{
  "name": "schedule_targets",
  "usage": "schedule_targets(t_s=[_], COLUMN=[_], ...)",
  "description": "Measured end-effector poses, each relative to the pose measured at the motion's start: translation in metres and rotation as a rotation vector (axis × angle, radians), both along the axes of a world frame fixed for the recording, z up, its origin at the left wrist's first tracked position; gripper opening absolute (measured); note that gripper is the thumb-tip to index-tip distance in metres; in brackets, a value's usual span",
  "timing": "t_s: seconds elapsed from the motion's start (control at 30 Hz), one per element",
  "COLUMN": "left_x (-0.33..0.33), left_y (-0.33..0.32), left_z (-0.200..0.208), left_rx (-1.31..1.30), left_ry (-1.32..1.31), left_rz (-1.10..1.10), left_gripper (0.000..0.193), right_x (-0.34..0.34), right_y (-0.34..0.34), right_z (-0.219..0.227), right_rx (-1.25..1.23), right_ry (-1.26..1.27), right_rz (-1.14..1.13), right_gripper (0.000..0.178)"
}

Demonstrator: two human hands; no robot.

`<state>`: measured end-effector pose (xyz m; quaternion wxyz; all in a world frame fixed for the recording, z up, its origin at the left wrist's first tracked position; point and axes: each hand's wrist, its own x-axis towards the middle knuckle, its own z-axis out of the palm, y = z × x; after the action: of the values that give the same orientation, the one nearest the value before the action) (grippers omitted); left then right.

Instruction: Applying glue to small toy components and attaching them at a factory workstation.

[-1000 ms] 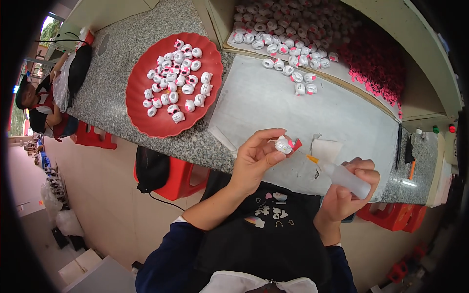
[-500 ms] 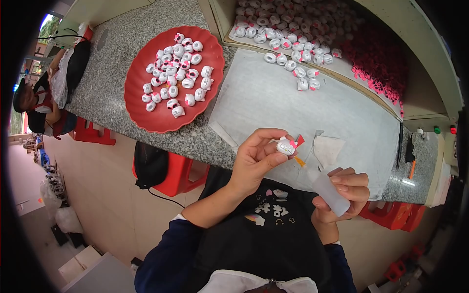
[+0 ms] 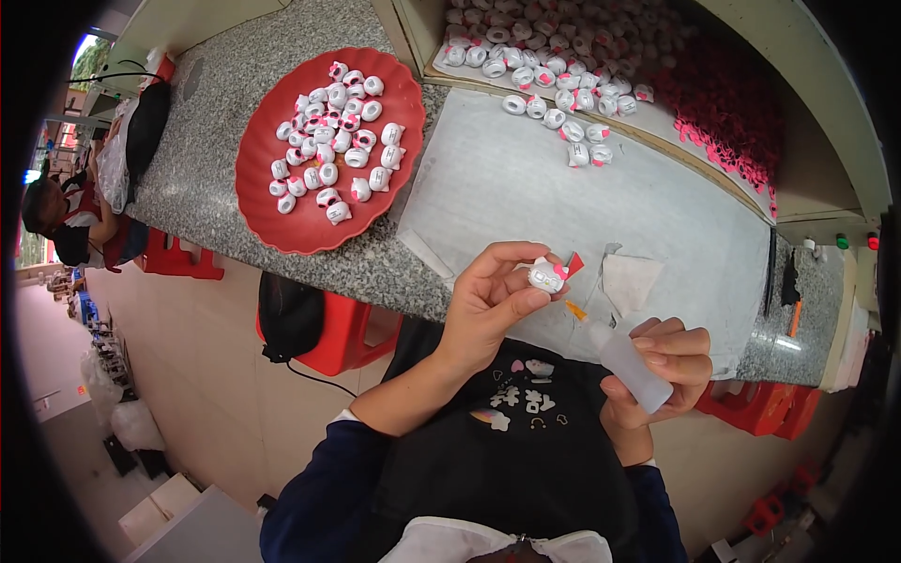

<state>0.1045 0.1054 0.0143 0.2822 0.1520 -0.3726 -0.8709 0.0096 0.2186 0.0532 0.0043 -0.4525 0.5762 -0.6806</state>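
My left hand (image 3: 483, 305) pinches a small white cat-head figure (image 3: 545, 277) with a pink bow between thumb and fingers, above the pale work sheet (image 3: 488, 178). A small red pointed piece (image 3: 574, 264) shows right beside the figure; whether they touch I cannot tell. Wrapped round a translucent white squeeze bottle (image 3: 638, 373) is my right hand (image 3: 683, 355). The bottle tilts, its orange nozzle tip (image 3: 576, 311) pointing up and left toward the figure, a short gap away. A folded white cloth (image 3: 633, 281) lies on the sheet beyond the bottle.
On the granite bench at left stands a red scalloped tray (image 3: 267, 202) holding several white heads. More heads (image 3: 526, 77) and a pile of pink pieces (image 3: 723, 136) fill the shelf behind. A red stool (image 3: 343, 338) stands below the bench. Another person (image 3: 70, 211) sits far left.
The cat-head figure has turned slightly in my left fingers, so its bow shows more. The bottle stays nearly where it was. The whole view has shifted a little.
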Motion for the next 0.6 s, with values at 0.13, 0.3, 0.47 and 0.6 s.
schedule_targets(t_s=[0.13, 0.3, 0.47, 0.6], left_x=[0.0008, 0.0015, 0.0022, 0.0021], left_y=[-0.0002, 0.0000, 0.0001, 0.0001], left_z=[-0.0026, -0.0024, -0.0032, -0.0027], left_rx=[0.019, 0.039, 0.004, -0.014], left_ry=[0.032, 0.041, 0.010, 0.017], left_rz=[-0.006, -0.021, -0.024, -0.034], left_gripper=[0.033, 0.033, 0.033, 0.033], right_x=[0.0002, 0.0010, 0.0012, 0.0014], right_y=[-0.0013, -0.0030, -0.0030, -0.0019], right_z=[-0.0021, -0.0038, -0.0052, -0.0047], right_rx=[-0.039, -0.057, -0.053, -0.050], right_ry=[-0.002, 0.014, 0.024, 0.018], right_rz=[-0.027, -0.019, -0.010, -0.010], right_gripper=[0.038, 0.038, 0.038, 0.039])
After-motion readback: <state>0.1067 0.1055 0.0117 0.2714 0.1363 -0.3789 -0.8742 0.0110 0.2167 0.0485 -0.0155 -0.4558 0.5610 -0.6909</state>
